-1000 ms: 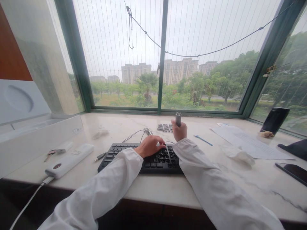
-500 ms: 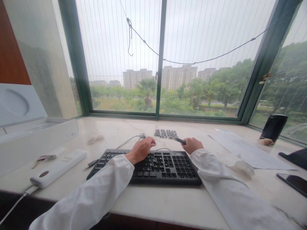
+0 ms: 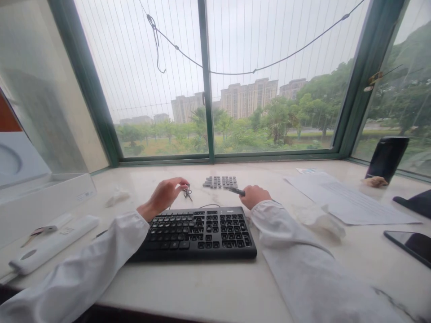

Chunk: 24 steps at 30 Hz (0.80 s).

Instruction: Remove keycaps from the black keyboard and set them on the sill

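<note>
A black keyboard [image 3: 222, 255] lies in front of me, its right-hand part showing bare sockets where keycaps are off. My left hand [image 3: 161, 196] is beyond its back edge, thumb and fingers pinched at the bundled dark keyboard cable [image 3: 187, 193]. In my right hand [image 3: 256, 196], closed in a fist behind the keyboard's right corner, is a slim black-handled tool [image 3: 238, 191], pointing left. Its exact kind is unclear. Removed keycaps [image 3: 220, 181] lie in rows by the tool's tip. My left forearm hides the keyboard's left end.
On the left are a white open box [image 3: 63, 190], a white power bank [image 3: 54, 244] and keys [image 3: 43, 231]. To the right lie crumpled tissue [image 3: 319, 224], paper sheets [image 3: 350, 202], a phone [image 3: 409, 246] and a standing black can [image 3: 387, 159]. A window closes off the back.
My left hand has moved left and off the keys to the cable bundle. My right hand still grips the tool, its tip now nearer the keycaps. The view has turned slightly right.
</note>
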{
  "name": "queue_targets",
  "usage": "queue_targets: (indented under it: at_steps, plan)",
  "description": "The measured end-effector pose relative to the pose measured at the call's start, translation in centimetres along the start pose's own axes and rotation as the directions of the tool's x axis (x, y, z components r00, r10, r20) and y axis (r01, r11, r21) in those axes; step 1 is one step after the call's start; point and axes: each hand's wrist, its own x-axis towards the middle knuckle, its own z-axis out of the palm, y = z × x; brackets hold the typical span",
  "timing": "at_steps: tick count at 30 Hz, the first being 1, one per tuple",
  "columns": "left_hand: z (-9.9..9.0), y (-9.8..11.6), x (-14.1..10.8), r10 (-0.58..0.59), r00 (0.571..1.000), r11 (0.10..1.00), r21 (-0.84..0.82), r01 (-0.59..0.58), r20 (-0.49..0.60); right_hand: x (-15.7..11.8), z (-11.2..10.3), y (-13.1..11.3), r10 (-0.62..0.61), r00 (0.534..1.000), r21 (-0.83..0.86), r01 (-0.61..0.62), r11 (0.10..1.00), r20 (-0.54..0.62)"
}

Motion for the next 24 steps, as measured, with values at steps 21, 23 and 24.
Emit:
queue_targets:
  at_steps: [21, 23, 24]
  plan:
    - [13.2, -6.6, 18.5, -0.154, 0.865, 0.985, 0.146, 0.094, 0.478, 0.1, 0.7, -0.2, -0.038, 0.996, 0.021, 0.036, 0.999, 0.076]
    - [13.6, -7.1, 18.7, -0.139, 0.861, 0.987, 0.136, 0.082, 0.489, 0.2, 0.8, -0.2, -0.042, 0.995, 0.032, 0.039, 0.999, 0.087]
    - [13.8, -7.3, 18.8, -0.129, 0.86, 0.989, 0.129, 0.074, 0.494, 0.2, 0.8, -0.2, -0.042, 0.995, 0.035, 0.039, 0.999, 0.09]
